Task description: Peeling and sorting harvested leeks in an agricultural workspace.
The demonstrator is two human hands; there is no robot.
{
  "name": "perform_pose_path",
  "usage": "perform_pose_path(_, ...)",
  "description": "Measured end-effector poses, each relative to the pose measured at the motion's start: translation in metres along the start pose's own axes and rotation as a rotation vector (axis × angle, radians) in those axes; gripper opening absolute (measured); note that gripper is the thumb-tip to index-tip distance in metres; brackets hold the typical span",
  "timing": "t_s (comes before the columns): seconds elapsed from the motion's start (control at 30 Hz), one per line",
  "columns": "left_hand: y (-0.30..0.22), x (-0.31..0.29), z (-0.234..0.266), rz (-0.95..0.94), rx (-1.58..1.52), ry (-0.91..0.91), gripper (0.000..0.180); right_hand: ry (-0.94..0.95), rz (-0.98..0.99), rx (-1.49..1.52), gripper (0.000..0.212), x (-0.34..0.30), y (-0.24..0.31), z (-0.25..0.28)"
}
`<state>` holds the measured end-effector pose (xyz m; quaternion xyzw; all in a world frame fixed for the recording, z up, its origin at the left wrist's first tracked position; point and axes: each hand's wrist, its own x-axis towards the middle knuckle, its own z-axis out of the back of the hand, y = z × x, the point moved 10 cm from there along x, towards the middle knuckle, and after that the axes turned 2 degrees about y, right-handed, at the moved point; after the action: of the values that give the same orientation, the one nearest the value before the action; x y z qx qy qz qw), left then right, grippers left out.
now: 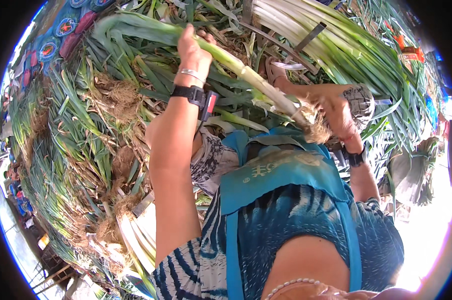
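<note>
A long leek (243,72) slants across my lap, its green leaves at the upper left and its brown roots at the lower right. My left hand (195,49) is closed around it where the leaves begin. Beside the root end is my right hand (340,119), its fingers curled in near loose, pale outer skin (306,107) on the stalk. Whatever those fingers pinch is too small and blurred to make out. Below the roots lies the blue apron (286,172) over my lap.
Untrimmed leeks (71,135) with tangled roots are heaped at the left. Peeled leeks (306,35) lie bundled in a metal rack (278,42) at the upper right. Leaf scraps cover the ground around my sandalled foot (277,71). More white stalks (140,232) lie at the lower left.
</note>
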<state>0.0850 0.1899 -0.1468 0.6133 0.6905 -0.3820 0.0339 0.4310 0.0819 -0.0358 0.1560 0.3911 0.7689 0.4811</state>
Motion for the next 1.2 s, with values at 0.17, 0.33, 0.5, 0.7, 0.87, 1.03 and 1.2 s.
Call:
perform_pose_path(0.17, -0.062, -0.042, -0.07, -0.197, 0.06, 0.45, 0.025, 0.052, 0.274, 0.175, 0.048, 0.061, 0.053, -0.017)
perform_pose_path(0.33, -0.127, -0.061, -0.069, -0.434, -0.018, 0.463, 0.026, 0.361, 0.346, 0.215, 0.078, 0.109, 0.09, -0.106)
perform_pose_path(0.5, -0.195, -0.037, 0.007, -0.12, -0.326, 0.464, 0.042, 0.82, 0.334, 0.546, 0.094, 0.101, 0.136, -0.145)
perform_pose_path(0.7, -0.188, -0.028, 0.119, -0.08, -0.435, 0.104, 0.046, 0.707, 0.15, 0.493, 0.07, 0.083, 0.084, -0.141)
perform_pose_path(0.87, -0.19, -0.024, 0.134, -0.126, -0.268, 0.097, 0.04, 0.694, 0.365, 0.427, 0.046, 0.051, 0.078, -0.131)
perform_pose_path(1.03, -0.161, -0.012, 0.13, 0.031, -0.332, 0.129, 0.035, 0.555, 0.487, 0.144, 0.028, 0.014, 0.095, -0.104)
perform_pose_path(1.2, -0.143, 0.01, 0.122, 0.091, -0.264, 0.136, 0.036, 0.537, 0.442, -0.004, 0.024, -0.012, 0.095, -0.08)
